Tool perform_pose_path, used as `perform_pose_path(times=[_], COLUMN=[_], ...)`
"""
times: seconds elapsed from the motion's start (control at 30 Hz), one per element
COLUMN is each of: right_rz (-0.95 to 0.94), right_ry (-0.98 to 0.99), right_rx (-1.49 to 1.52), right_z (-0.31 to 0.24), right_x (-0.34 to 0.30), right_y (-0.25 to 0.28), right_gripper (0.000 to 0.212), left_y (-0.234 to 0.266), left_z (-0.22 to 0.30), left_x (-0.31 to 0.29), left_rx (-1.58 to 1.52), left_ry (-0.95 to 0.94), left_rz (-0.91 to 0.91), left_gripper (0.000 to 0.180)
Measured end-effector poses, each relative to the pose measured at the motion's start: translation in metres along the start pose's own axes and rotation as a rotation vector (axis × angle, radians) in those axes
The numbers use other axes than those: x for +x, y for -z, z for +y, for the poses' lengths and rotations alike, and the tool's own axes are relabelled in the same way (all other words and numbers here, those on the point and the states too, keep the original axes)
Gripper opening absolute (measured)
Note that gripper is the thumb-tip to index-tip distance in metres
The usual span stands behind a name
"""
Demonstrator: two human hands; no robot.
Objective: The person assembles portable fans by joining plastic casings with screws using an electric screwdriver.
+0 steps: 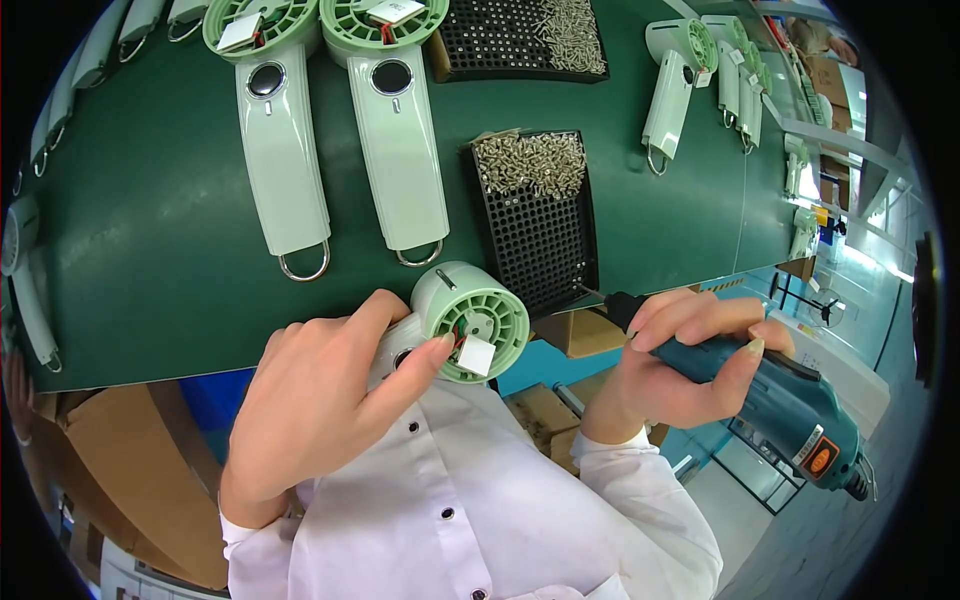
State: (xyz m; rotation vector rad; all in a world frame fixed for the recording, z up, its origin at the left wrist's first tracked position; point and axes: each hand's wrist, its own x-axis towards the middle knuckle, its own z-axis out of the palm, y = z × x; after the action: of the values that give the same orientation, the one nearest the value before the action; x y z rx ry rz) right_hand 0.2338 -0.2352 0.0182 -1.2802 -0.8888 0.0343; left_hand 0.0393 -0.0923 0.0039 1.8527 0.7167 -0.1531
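Observation:
My left hand (320, 385) is closed round the handle of a pale green handheld fan (435, 290) at the table's front edge. The fan's round slotted head faces up and right, with a white square piece and thin wires at its middle. In my right hand (690, 350) is a teal electric screwdriver (800, 410), its fingers wrapped round the body. The bit points left, its tip at the lower right corner of a black screw tray (535, 240). Small screws heap at the tray's far end. Whether a screw sits on the bit is too small to tell.
Two more fans (280, 160) lie beyond my left hand on the green table (620, 210). A second screw tray (490, 40) is at the back. Further fans (670, 100) lie at the far right and along the left edge. A cardboard box (150, 480) stands below the table at left.

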Motion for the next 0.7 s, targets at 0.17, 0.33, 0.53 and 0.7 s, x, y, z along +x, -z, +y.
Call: perform_pose_path(times=[0.17, 0.33, 0.53, 0.7], right_rz=[-0.01, -0.019, 0.01, 0.067], right_ry=[0.009, 0.013, -0.008, 0.046], right_rx=[-0.003, -0.007, -0.034, 0.112], right_z=[-0.002, 0.001, -0.004, -0.019], right_x=[0.0, 0.0, 0.0, 0.004], right_y=[-0.001, 0.0, -0.007, -0.011], right_gripper=[0.019, 0.018, 0.02, 0.028], left_y=[0.001, 0.001, 0.005, 0.005], left_z=[0.002, 0.002, 0.001, -0.002], left_x=[0.0, 0.001, 0.001, -0.001], left_rx=[-0.014, 0.002, 0.009, -0.008], left_ry=[0.005, -0.001, 0.003, 0.007], left_rz=[0.004, 0.001, -0.037, -0.044], left_gripper=[0.036, 0.036, 0.037, 0.032])
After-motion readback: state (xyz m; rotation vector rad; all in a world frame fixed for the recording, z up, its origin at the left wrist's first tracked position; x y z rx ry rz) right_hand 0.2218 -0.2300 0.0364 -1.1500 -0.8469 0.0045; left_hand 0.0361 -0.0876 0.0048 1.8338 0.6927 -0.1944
